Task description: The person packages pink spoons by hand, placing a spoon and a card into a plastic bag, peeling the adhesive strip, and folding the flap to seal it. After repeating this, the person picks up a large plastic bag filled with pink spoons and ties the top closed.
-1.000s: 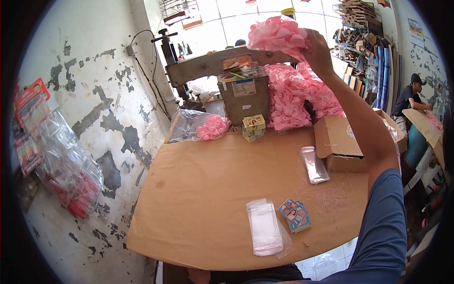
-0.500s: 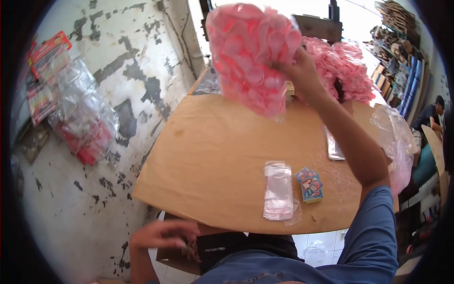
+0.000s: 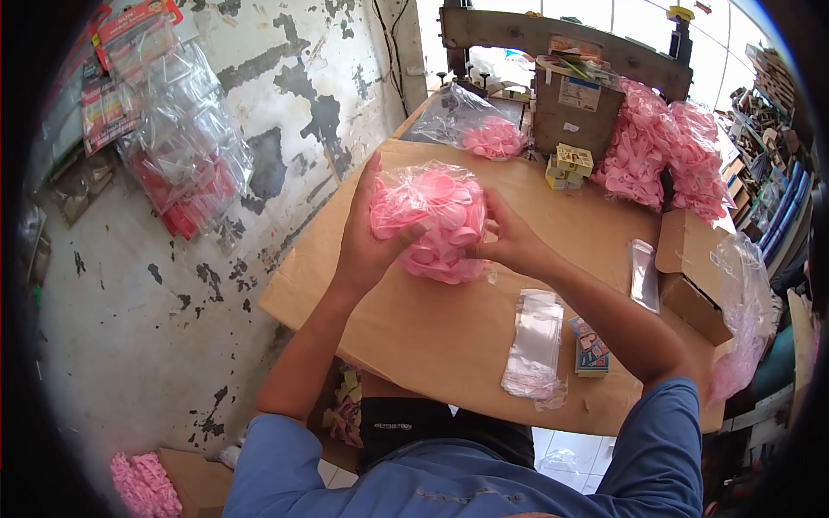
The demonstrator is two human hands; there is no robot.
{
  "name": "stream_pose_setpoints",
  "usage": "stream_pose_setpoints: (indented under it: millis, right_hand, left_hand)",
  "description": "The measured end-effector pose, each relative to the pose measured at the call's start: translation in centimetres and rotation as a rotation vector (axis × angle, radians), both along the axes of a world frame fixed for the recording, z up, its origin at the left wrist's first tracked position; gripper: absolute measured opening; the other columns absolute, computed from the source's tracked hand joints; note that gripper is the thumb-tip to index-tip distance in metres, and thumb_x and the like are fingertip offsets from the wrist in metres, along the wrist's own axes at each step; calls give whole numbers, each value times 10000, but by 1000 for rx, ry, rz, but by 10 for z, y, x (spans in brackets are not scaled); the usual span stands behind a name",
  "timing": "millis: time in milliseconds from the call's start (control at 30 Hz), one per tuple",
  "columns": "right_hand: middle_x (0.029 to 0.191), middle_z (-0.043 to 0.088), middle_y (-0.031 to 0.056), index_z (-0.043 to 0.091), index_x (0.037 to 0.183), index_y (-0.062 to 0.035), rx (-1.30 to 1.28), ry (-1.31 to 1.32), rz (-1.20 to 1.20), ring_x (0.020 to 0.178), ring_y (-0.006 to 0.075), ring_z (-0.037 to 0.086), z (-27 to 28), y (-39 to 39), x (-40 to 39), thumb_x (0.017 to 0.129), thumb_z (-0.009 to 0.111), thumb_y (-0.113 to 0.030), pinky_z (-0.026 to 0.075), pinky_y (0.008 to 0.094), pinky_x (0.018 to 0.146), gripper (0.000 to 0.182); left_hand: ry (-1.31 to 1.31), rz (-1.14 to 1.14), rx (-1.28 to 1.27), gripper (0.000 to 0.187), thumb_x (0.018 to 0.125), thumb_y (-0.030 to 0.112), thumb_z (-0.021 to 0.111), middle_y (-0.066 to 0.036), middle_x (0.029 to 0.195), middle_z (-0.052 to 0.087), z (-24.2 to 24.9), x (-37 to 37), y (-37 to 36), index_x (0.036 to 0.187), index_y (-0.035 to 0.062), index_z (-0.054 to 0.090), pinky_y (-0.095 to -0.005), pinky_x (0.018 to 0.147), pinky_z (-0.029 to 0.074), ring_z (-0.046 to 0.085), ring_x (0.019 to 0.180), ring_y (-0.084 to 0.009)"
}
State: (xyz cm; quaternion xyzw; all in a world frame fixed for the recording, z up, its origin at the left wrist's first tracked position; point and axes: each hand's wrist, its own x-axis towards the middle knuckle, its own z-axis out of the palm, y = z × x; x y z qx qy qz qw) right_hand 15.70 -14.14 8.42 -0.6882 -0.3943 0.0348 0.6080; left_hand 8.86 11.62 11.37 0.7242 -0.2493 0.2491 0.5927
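Note:
A clear plastic bag packed with small pink rounded pieces [image 3: 436, 220] is between my two hands, above the brown-covered table [image 3: 406, 328]. My left hand [image 3: 370, 235] grips its left side, thumb across the front. My right hand [image 3: 511, 235] holds the right side with bent fingers. What exactly the pink pieces are, I cannot make out. Nearer my body lie a stack of clear plastic sleeves [image 3: 534, 345] and a small pile of printed blue cards [image 3: 591, 350].
Larger pink-filled bags [image 3: 643, 147] stand at the back right, near a grey box [image 3: 577, 104] and small yellow boxes [image 3: 570, 164]. Another partly filled bag [image 3: 492, 136] lies at the back. A cardboard box [image 3: 691, 268] sits at the right edge. Packets [image 3: 181, 129] hang on the left wall.
The pink-filled bag has come down from high over the table, closer to me. My left hand has risen from beside my lap to take its left side. The view has shifted.

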Motion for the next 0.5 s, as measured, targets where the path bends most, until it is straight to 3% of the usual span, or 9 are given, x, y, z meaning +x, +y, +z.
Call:
stream_pose_setpoints:
  millis: [33, 133, 200, 233, 300, 400, 500]
  right_hand:
    - [1538, 511, 147, 303, 1609, -59, -29, -97, -25, 1434, 261, 497, 3, -1, 0, 845, 895, -190, 433, 440, 1182, 975]
    - [1516, 531, 169, 356, 1593, -79, 29, -73, -67, 1444, 298, 485, 32, 0, -14, 839, 891, -201, 424, 449, 1184, 933]
    - [1556, 495, 151, 392, 1590, -124, -130, -299, -204, 1461, 307, 463, 41, 1, -9, 866, 877, -231, 424, 497, 1188, 878]
    - [1575, 478, 142, 410, 1588, -147, -207, -416, -275, 1470, 311, 452, 44, 1, -7, 879, 870, -246, 425, 521, 1189, 851]
    - [1498, 531, 181, 483, 1536, -118, -181, -419, -321, 1423, 364, 488, 42, 4, -5, 857, 867, -214, 426, 477, 1173, 786]
    - [1447, 563, 195, 524, 1508, -105, -154, -416, -353, 1392, 388, 512, 40, 7, -8, 858, 857, -190, 430, 459, 1162, 735]
    - [1452, 554, 202, 524, 1509, -107, -154, -452, -388, 1389, 395, 511, 36, 9, -9, 866, 851, -182, 431, 464, 1163, 725]
  left_hand:
    - [-16, 30, 19, 1111, 855, 488, 871, -287, 1673, 285, -2, 3, -2, 1669, 76, 238, -467, 1237, 331, 328, 1556, -361]
    - [-74, 156, 126, 1011, 878, 511, 842, -293, 1653, 309, -2, 14, -3, 1637, 87, 327, -469, 1230, 344, 350, 1540, -379]
    - [-139, 278, 257, 890, 908, 526, 807, -297, 1618, 355, 8, 21, -6, 1590, 91, 436, -473, 1223, 353, 388, 1512, -398]
    - [-160, 294, 315, 800, 934, 505, 785, -271, 1592, 405, 11, 26, -3, 1537, 67, 495, -451, 1210, 369, 414, 1497, -371]
    - [-205, 324, 436, 641, 985, 464, 741, -218, 1539, 505, 19, 37, 9, 1431, 20, 615, -409, 1184, 400, 467, 1465, -317]
    - [-5, 116, 423, 531, 989, 447, 727, -184, 1357, 654, 53, 43, 28, 1294, 12, 705, -384, 1119, 442, 593, 1318, -282]
    - [60, 143, 704, 404, 978, 330, 740, -129, 1157, 722, 79, 43, 29, 1233, 17, 732, -363, 1047, 472, 659, 1133, -234]
